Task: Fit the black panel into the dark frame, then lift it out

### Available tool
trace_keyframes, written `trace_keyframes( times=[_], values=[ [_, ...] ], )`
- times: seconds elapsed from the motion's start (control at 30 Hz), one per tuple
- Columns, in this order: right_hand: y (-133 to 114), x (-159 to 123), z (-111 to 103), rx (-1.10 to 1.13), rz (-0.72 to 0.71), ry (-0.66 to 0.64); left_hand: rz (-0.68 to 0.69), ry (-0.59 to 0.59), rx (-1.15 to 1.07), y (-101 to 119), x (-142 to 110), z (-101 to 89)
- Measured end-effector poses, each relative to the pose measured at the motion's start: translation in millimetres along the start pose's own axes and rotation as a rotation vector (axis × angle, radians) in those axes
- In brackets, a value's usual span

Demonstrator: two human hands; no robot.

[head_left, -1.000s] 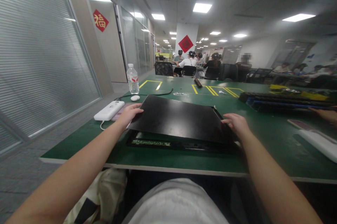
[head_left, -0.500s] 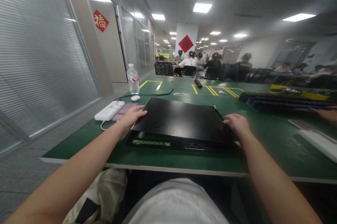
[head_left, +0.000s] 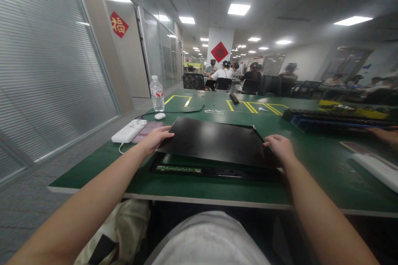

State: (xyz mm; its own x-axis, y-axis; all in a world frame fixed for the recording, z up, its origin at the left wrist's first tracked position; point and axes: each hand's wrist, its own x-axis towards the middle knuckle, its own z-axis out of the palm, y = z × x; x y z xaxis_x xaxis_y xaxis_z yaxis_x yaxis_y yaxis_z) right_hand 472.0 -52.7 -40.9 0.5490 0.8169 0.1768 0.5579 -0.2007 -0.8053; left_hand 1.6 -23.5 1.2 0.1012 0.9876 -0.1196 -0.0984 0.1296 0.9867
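A flat black panel lies tilted over a black frame on the green table. My left hand grips the panel's left edge, fingers curled round it. My right hand holds the panel's right edge the same way. The frame's front strip with a green board shows under the panel's near edge.
A white power bank, a phone, a white mouse and a water bottle stand at the left. Stacked trays and another person's hand are at the right. People sit at tables far behind.
The panel has sunk lower toward the frame, its far edge dropping. Both hands moved slightly with it.
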Motion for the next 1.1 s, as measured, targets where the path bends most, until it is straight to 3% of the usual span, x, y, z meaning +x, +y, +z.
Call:
trace_keyframes(
  times=[1.1],
  values=[
    [-12,-7,-3,-0.187,-0.046,-0.02,0.048,-0.042,0.022,-7,2,-2.8]
  ],
)
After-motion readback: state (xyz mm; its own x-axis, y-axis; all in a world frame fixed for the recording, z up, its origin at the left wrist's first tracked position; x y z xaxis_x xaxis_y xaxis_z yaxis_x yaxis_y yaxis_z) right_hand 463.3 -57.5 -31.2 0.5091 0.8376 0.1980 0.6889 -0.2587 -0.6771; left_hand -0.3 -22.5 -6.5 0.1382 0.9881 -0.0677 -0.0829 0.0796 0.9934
